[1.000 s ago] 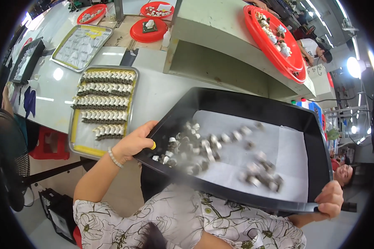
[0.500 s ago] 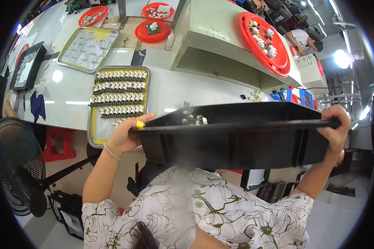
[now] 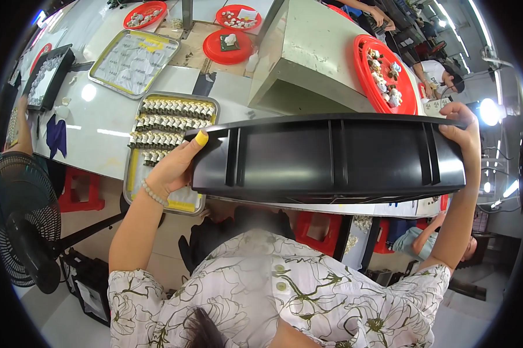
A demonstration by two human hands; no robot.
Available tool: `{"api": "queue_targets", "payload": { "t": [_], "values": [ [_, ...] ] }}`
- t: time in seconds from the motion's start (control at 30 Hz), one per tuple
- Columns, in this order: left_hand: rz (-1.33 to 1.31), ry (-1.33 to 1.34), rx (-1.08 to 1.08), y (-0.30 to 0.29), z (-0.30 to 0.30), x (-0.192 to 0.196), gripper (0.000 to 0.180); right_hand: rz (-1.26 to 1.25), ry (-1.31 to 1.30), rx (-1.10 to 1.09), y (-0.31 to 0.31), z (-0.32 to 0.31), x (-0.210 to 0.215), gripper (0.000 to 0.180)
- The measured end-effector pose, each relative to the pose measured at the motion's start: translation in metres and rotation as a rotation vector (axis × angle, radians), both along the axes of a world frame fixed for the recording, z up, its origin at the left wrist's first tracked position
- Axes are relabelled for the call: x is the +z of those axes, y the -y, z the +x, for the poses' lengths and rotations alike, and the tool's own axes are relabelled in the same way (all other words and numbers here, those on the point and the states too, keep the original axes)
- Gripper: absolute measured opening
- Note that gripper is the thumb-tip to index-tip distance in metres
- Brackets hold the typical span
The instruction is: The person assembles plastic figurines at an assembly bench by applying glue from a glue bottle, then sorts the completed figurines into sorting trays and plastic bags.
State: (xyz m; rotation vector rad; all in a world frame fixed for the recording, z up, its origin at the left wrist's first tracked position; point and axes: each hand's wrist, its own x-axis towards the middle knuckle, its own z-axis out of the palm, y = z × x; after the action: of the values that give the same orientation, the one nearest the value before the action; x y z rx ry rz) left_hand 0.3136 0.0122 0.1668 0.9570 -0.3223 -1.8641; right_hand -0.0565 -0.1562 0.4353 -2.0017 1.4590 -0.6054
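Note:
A long black plastic bin (image 3: 331, 156) is held up in front of me, tipped so that its ribbed outer side faces me. Its inside is hidden from view. My left hand (image 3: 177, 162) grips the left end, with a yellow cover on the thumb. At the opposite end, my right hand (image 3: 463, 127) is closed around the upper corner. Beyond my left hand, a metal tray (image 3: 135, 182) lies on the table with several rows of small white-and-dark figurines (image 3: 177, 108); the bin and hand cover part of it.
Red plates (image 3: 413, 98) with figurines rest on a grey-green box shelf (image 3: 313, 52). Behind lie a paper-lined tray (image 3: 131, 64) and a red plate (image 3: 215, 55). At left are a black fan (image 3: 29, 232) and another person's arm (image 3: 23, 127). Other people are at right.
The bin has been raised and tipped further away, so its open top and the loose figurines seen in it are now hidden. Both hands rose with it.

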Motion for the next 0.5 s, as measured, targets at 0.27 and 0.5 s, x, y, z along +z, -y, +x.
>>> {"api": "queue_targets", "payload": {
  "t": [0.27, 0.5],
  "values": [
    [0.030, 0.078, 0.068, 0.003, -0.005, 0.015, 0.050, -0.040, -0.111, 0.080, 0.004, 0.003, 0.002, 0.017],
    [-0.060, 0.087, 0.091, -0.004, -0.009, 0.034, 0.050, 0.014, 0.259, 0.060, -0.031, -0.005, 0.030, 0.017]
  ]
}}
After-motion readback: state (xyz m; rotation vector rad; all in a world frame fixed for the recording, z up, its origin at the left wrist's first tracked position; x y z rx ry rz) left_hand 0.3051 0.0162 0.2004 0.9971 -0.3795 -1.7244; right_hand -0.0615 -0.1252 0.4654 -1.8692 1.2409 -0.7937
